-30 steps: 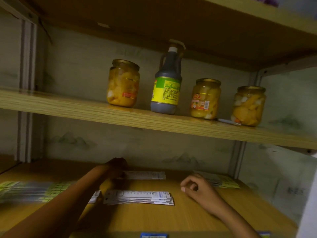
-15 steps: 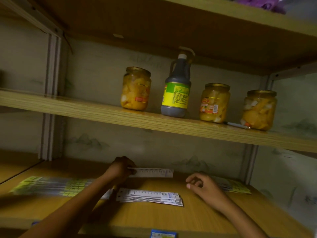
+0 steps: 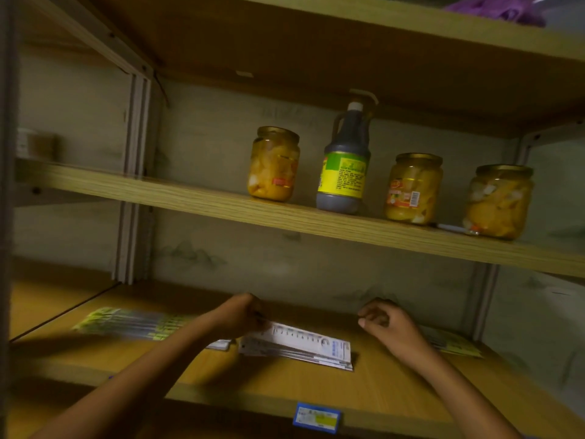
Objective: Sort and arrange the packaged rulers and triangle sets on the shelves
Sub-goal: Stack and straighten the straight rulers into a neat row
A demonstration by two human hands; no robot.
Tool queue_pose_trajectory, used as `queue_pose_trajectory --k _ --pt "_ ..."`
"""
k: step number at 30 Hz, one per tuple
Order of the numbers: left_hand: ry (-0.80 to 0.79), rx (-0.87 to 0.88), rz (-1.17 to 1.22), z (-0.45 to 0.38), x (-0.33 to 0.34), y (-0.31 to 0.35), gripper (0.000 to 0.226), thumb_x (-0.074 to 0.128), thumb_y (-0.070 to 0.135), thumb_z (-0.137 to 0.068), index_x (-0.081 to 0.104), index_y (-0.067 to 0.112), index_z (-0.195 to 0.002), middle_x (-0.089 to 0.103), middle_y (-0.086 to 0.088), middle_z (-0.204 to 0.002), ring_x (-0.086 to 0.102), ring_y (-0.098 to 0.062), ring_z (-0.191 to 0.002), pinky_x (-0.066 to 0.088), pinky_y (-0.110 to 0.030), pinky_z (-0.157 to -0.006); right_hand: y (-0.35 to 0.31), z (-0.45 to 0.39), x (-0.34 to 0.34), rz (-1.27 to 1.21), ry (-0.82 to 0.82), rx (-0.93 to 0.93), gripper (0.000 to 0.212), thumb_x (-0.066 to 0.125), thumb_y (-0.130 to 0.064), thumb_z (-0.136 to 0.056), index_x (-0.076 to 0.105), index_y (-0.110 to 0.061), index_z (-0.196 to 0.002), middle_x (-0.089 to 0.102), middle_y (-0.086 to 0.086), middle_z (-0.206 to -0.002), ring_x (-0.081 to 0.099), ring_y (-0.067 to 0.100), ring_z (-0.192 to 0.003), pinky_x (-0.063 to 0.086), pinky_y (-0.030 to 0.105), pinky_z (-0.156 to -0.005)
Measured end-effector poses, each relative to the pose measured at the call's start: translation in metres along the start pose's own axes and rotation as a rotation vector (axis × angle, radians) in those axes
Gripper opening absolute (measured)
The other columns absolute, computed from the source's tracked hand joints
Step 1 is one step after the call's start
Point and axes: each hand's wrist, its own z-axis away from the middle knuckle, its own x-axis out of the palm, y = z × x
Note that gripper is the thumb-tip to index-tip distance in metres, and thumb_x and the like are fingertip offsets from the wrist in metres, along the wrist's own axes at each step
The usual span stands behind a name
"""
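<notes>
Left hand [image 3: 239, 315] pinches a white ruler pack [image 3: 296, 335] over the centre-frame stack [image 3: 297, 351]. Right hand [image 3: 387, 324] loosely curled, holding nothing. Risk: careless drop skews the stack.

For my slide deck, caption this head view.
Left hand lays a packaged ruler onto the stack; right hand idle.

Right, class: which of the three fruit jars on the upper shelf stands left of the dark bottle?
The leftmost jar. It stands alone left of the dark bottle; the other two jars stand to the bottle's right.
</notes>
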Motion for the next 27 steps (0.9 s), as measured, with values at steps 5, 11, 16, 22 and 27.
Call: queue_pose_trajectory --k 5,11,16,22,27 --pt "0.023 0.003 -0.153 0.003 0.008 0.0 0.022 0.067 0.014 -0.086 0.07 0.014 -0.108 0.069 -0.005 -0.113 0.064 -0.016 -0.103 0.054 -0.03 -0.088 0.0 0.009 -0.002 0.005 -0.004 -0.006 0.011 0.069 -0.016 -0.088 0.066 -0.019 -0.098 0.066 -0.001 -0.096 0.062 0.016 -0.09 0.048 0.02 -0.073" --pt "0.111 -0.032 -0.23 0.002 0.018 0.003 0.025 0.062 0.008 -0.087 0.07 0.011 -0.11 0.069 -0.005 -0.112 0.064 -0.017 -0.101 0.048 -0.019 -0.076 0.013 0.022 -0.018 0.023 0.012 -0.002 0.011 0.07 -0.015 -0.087 0.066 -0.021 -0.096 0.065 -0.001 -0.094 0.062 0.014 -0.083 0.047 0.017 -0.069" --pt "0.106 -0.13 -0.297 0.0 0.028 0.004 0.024 0.055 0.016 -0.092 0.07 0.012 -0.11 0.07 -0.007 -0.11 0.066 -0.019 -0.096 0.05 -0.024 -0.077 0.026 0.027 -0.033 0.019 0.029 0.008 0.01 0.069 -0.013 -0.088 0.067 -0.017 -0.096 0.066 0.001 -0.092 0.062 0.013 -0.08 0.047 0.012 -0.065" --pt "0.136 -0.21 -0.64 0.005 0.04 0.008 0.032 0.052 0.037 -0.092 0.065 0.017 -0.113 0.06 -0.009 -0.118 0.055 -0.028 -0.11 0.044 -0.034 -0.088 0.04 0.025 -0.039 -0.002 0.043 0.004 0.009 0.07 -0.009 -0.086 0.068 -0.013 -0.094 0.064 0.0 -0.084 0.059 0.013 -0.074 0.044 0.009 -0.062" --pt "0.144 -0.245 -0.713 0.004 0.041 0.012 0.034 0.052 0.042 -0.089 0.062 0.023 -0.116 0.055 -0.006 -0.123 0.049 -0.028 -0.119 0.041 -0.038 -0.094 0.058 0.023 -0.045 0.024 0.02 -0.007 0.01 0.07 -0.01 -0.086 0.068 -0.015 -0.094 0.066 0.001 -0.089 0.057 0.009 -0.072 0.044 0.01 -0.061"
